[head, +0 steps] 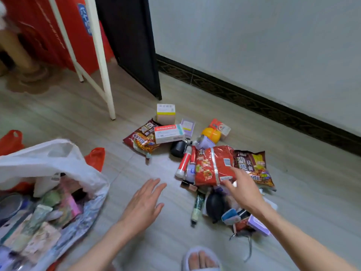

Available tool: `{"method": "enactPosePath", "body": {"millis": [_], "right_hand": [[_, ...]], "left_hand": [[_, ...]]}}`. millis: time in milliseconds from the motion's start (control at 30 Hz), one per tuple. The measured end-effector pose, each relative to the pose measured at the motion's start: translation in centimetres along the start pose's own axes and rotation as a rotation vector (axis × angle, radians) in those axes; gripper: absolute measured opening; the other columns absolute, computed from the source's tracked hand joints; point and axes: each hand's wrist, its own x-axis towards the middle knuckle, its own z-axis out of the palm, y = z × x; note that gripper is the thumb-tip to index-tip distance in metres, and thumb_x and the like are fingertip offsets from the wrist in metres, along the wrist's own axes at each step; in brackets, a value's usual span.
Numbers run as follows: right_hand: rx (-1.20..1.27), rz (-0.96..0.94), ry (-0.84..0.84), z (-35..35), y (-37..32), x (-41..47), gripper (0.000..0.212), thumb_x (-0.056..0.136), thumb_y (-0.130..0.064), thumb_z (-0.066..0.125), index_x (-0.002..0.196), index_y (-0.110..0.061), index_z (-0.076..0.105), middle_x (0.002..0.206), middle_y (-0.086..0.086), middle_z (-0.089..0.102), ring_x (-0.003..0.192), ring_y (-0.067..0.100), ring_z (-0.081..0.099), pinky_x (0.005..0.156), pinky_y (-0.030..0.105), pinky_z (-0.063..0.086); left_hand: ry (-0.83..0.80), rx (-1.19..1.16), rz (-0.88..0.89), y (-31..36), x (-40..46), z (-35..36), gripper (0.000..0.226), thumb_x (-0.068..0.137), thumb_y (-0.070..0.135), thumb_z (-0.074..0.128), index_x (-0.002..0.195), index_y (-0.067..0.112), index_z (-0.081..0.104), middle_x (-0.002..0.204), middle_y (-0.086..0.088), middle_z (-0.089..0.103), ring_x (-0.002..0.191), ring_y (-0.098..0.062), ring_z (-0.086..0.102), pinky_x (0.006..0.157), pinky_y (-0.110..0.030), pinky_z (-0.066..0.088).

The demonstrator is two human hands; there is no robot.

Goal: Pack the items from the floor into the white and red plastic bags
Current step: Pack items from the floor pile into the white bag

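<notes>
Head view: looking down at a pale tiled floor (136, 173), both bare arms reaching forward.
Left hand (143, 204): at 6 o'clock, fingers straight and loosely spread, palm down above bare floor, holding nothing.
Right hand (244, 189): at 4 o'clock, fingers extended and slightly apart, fingertips at the near edge of the red noodle packet (214, 165); actual contact cannot be told, nothing pinched.
White bag (45, 159): at 9 o'clock, mouth open, already holding tubes, sachets and small boxes.
Red bag (95, 158): beneath and behind the white bag; one handle shows at its 1 o'clock, another (11, 140) at the far left.
Far cluster, 12 o'clock: yellow-and-white box (166, 113) upright; dark noodle packet (143, 138) flat on the floor, red-and-white medicine box (169, 133) lying over its right edge; pale purple box (188, 127) just beside that.
Mid cluster, 1 to 2 o'clock: yellow round container (211, 134), orange-and-white carton (219, 127) behind it, black cup (178, 148), red-and-white tube (182, 165).
Second dark noodle packet (254, 167): touching the red packet's right side, partly under the right hand.
Near cluster, 5 o'clock: green-and-cream tube (197, 207), black round object (214, 206), small purple box (258, 225); remaining small items blurred.
Foot: white slipper (201, 258) at 6 o'clock, toes showing.
</notes>
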Motion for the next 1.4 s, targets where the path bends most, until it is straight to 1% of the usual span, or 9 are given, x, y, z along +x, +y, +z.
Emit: {"method": "enactPosePath", "body": {"millis": [133, 267, 400, 567, 767, 900, 1100, 1267, 1400], "right_hand": [[0.156, 0.148, -0.015, 1.3, 2.5, 2.9, 0.049, 0.081, -0.053, 0.057, 0.118, -0.021, 0.053, 0.115, 0.002, 0.061, 0.102, 0.019, 0.057, 0.090, 0.042, 0.050], [0.297, 0.230, -0.026, 3.0, 3.2, 5.2, 0.071, 0.064, -0.076, 0.053, 0.116, -0.027, 0.052, 0.109, -0.002, 0.063, 0.099, 0.017, 0.060, 0.087, 0.043, 0.052], [0.393, 0.296, -0.016, 2.6, 2.2, 5.9, 0.040, 0.075, -0.044, 0.070, 0.105, -0.028, 0.050, 0.099, -0.006, 0.062, 0.093, 0.017, 0.061, 0.086, 0.039, 0.052], [0.501, 0.355, 0.012, 2.9, 2.6, 7.3, 0.053, 0.074, -0.037, 0.073, 0.118, -0.024, 0.047, 0.101, -0.007, 0.060, 0.095, 0.018, 0.062, 0.086, 0.043, 0.052], [0.815, 0.448, 0.173, 1.3, 2.6, 7.5, 0.012, 0.086, -0.017, 0.063, 0.096, -0.021, 0.056, 0.089, 0.001, 0.068, 0.076, 0.017, 0.068, 0.067, 0.035, 0.056], [0.864, 0.383, 0.268, -0.5, 1.5, 6.6, 0.005, 0.090, -0.018, 0.057, 0.090, -0.022, 0.059, 0.088, 0.001, 0.067, 0.078, 0.019, 0.067, 0.066, 0.035, 0.056], [0.806, 0.134, 0.293, -2.0, -3.3, 3.6, 0.028, 0.089, -0.011, 0.057, 0.075, -0.035, 0.060, 0.082, -0.009, 0.065, 0.083, 0.017, 0.064, 0.077, 0.038, 0.054], [0.834, -0.016, 0.151, -0.8, -10.9, 0.8, 0.016, 0.085, -0.008, 0.061, 0.083, -0.022, 0.067, 0.082, -0.004, 0.068, 0.085, 0.022, 0.066, 0.081, 0.041, 0.054], [0.825, -0.118, -0.078, 1.1, -17.5, -1.5, 0.022, 0.086, -0.005, 0.059, 0.076, -0.024, 0.064, 0.079, -0.002, 0.067, 0.073, 0.015, 0.061, 0.066, 0.027, 0.048]], "left_hand": [[-0.092, -0.025, 0.005, 0.5, 3.5, 2.8, 0.056, 0.086, 0.021, 0.058, 0.138, 0.015, 0.037, 0.146, -0.007, 0.035, 0.136, -0.025, 0.030, 0.111, -0.037, 0.027], [-0.094, -0.076, 0.043, 0.9, 7.2, 4.0, 0.059, 0.088, 0.019, 0.056, 0.141, 0.014, 0.030, 0.148, -0.006, 0.030, 0.137, -0.021, 0.026, 0.112, -0.031, 0.022], [-0.118, -0.105, 0.078, 0.7, 11.3, 4.9, 0.069, 0.085, 0.024, 0.061, 0.143, 0.014, 0.025, 0.148, -0.003, 0.029, 0.135, -0.016, 0.028, 0.110, -0.024, 0.021], [-0.153, -0.147, 0.087, 1.4, 14.5, 6.2, 0.073, 0.077, 0.028, 0.069, 0.139, 0.019, 0.032, 0.141, 0.001, 0.039, 0.128, -0.015, 0.032, 0.103, -0.025, 0.026], [-0.123, -0.150, 0.101, 1.2, 15.2, 6.5, 0.065, 0.068, 0.035, 0.073, 0.124, 0.018, 0.045, 0.122, 0.001, 0.050, 0.113, -0.017, 0.040, 0.091, -0.027, 0.031], [-0.108, -0.347, 0.040, 2.2, 13.7, 4.5, 0.063, 0.071, 0.026, 0.070, 0.126, 0.020, 0.040, 0.118, 0.003, 0.036, 0.097, -0.015, 0.052, 0.081, -0.021, 0.042], [0.121, -0.408, -0.120, 0.4, 7.3, -1.3, 0.064, 0.067, 0.024, 0.073, 0.125, 0.019, 0.046, 0.115, 0.006, 0.032, 0.096, -0.008, 0.049, 0.086, -0.020, 0.043], [0.337, -0.383, -0.296, -3.1, -1.8, -7.2, 0.072, 0.056, 0.047, 0.054, 0.120, 0.015, 0.054, 0.109, 0.001, 0.043, 0.092, -0.002, 0.046, 0.083, -0.001, 0.030], [0.475, -0.356, -0.509, -6.1, -10.1, -10.1, 0.073, 0.055, 0.048, 0.053, 0.119, 0.013, 0.056, 0.108, 0.001, 0.046, 0.095, -0.004, 0.047, 0.086, -0.008, 0.031]]}}
